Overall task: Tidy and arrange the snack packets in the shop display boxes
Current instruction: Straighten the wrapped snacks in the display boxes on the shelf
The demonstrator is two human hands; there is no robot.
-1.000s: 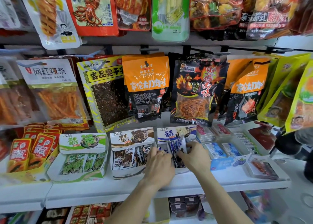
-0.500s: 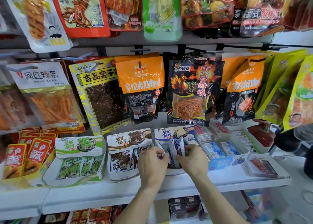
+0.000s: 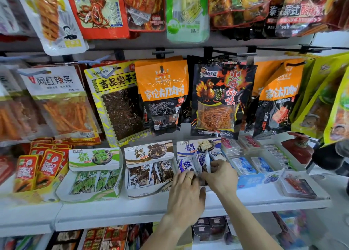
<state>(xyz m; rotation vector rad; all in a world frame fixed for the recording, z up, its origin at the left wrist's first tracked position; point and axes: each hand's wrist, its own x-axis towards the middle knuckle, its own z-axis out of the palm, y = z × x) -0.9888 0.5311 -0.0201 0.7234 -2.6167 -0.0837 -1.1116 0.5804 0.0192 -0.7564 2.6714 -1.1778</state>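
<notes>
Both my hands are in the blue-and-white display box (image 3: 198, 145), the rightmost of three matching boxes on the white shelf (image 3: 132, 210). My left hand (image 3: 186, 191) lies over its near edge, fingers curled onto the blue packets (image 3: 186, 164), while my right hand (image 3: 221, 176) pinches upright packets just right of it.
</notes>
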